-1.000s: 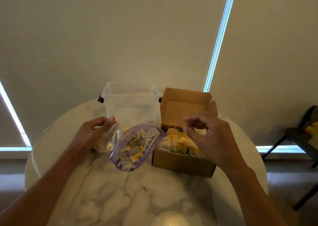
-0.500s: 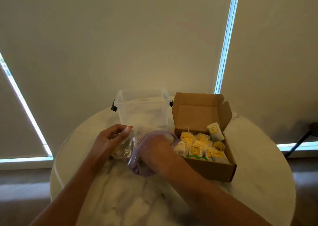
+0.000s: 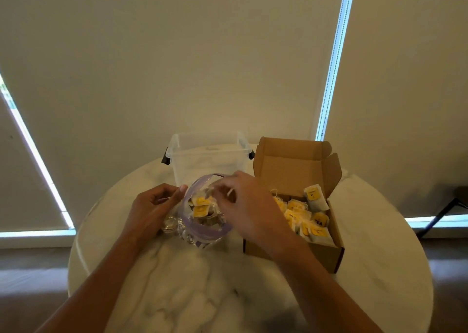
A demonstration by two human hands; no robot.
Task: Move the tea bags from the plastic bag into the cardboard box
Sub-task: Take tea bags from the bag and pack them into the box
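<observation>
- A bright strip of window (image 3: pixel 33 155) slanted down the far left edge of the blind.
- The left hand (image 3: pixel 152 206) lay on the round marble table (image 3: pixel 202 282), its fingers curled round the left side of the plastic bag (image 3: pixel 210 231) and its thumb tip against the purple zip rim.
- The plastic bag sat on the table between the two hands, its mouth held wide open and turned up toward the camera.
- Inside the mouth lay the loose tea bags (image 3: pixel 200 209), with at least two yellow tags showing; the rest sat crumpled lower in the clear plastic.
- Behind the bag stood a clear plastic tub (image 3: pixel 207 155) with dark handles at both ends.
- The right hand (image 3: pixel 250 213) hovered over the right side of the bag's mouth, fingers bunched together and pointing in. Blur hid the fingertips, so whether they pinched a tea bag could not be told.
- The two hands were apart, with the bag's opening between them.
- Just right of the bag stood the cardboard box (image 3: pixel 291 254), its lid flap raised at the back.
- The boxed tea bags (image 3: pixel 314 228) filled much of the box in a loose heap; one stood upright against the right rear corner.
- A second bright strip (image 3: pixel 334 61) ran up the blinds above the box.
- A dark chair leg (image 3: pixel 445 209) showed at the far right edge.
</observation>
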